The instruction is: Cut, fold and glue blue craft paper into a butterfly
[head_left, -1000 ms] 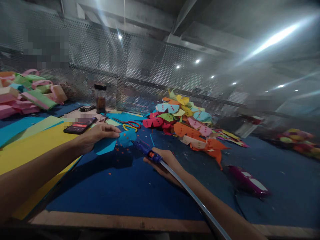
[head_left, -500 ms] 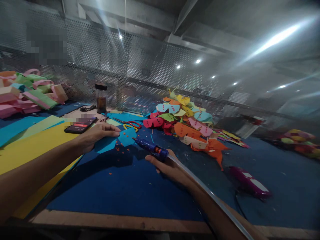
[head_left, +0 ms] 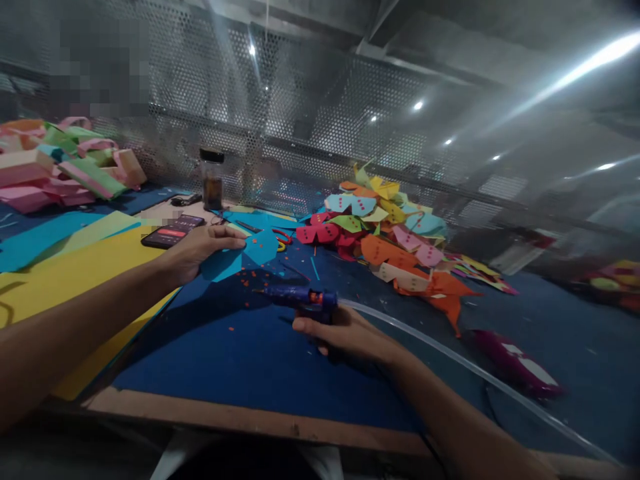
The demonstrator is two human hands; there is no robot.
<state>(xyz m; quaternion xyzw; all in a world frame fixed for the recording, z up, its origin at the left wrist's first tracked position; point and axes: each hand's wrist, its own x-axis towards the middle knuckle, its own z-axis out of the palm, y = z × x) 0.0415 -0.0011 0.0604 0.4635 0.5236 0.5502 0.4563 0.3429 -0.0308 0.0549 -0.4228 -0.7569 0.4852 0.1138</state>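
Observation:
My left hand (head_left: 213,245) pinches a blue paper cutout (head_left: 261,248) by its edge and holds it over the blue tabletop (head_left: 250,360). Small orange dots lie on the paper, and orange paper bits are scattered below it. In my right hand (head_left: 340,330) is a dark blue glue gun (head_left: 300,296), fingers wrapped round its handle. Its nozzle points left, a little below the cutout and apart from it. A long clear glue stick (head_left: 425,340) runs from its back end. Scissors (head_left: 281,236) with red and yellow handles lie just behind the cutout, partly hidden.
Folded paper butterflies (head_left: 385,233) pile up at the back, with a purple device (head_left: 520,363) to their right. At left are yellow sheets (head_left: 90,287), a phone (head_left: 173,232), a jar (head_left: 212,180) and folded paper strips (head_left: 65,167). A perforated metal screen (head_left: 295,127) stands behind.
The glue gun has drawn back and down from the blue cutout, its nozzle now pointing more level. The glue stick hangs farther right. My left hand still holds the cutout; the view has shifted.

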